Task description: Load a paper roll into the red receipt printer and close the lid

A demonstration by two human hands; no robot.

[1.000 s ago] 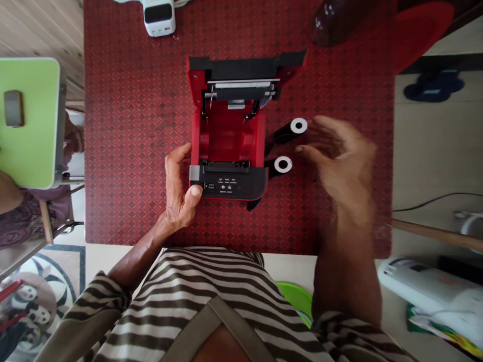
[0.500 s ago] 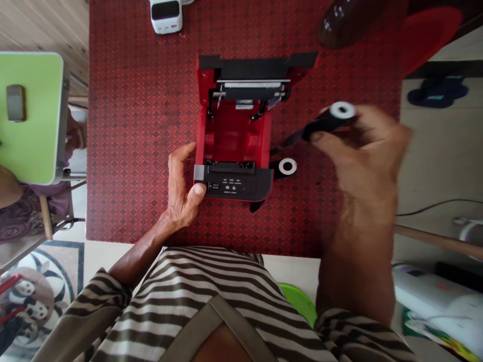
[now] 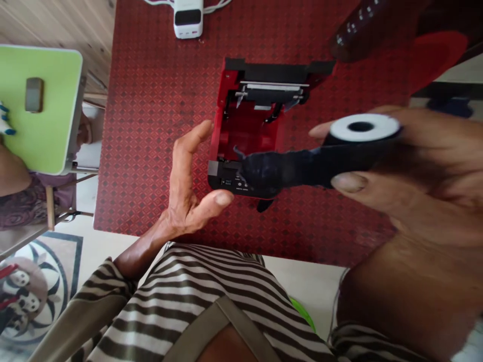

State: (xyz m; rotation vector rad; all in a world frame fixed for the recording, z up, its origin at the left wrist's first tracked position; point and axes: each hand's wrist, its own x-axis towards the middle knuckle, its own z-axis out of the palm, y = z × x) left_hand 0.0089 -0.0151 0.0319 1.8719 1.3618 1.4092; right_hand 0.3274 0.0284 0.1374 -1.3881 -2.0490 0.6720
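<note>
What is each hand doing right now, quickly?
Left hand: open, thumb and fingers spread beside the red-and-black machine; contact cannot be told.
Right hand: closed, holding a black roll.

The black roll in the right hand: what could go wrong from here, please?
The loose tail of the black roll might catch on the open device, which it overlaps in this view. If the right hand loosens, the roll could slip or unwind. The device's raised lid might also drop, as neither hand holds it.
</note>
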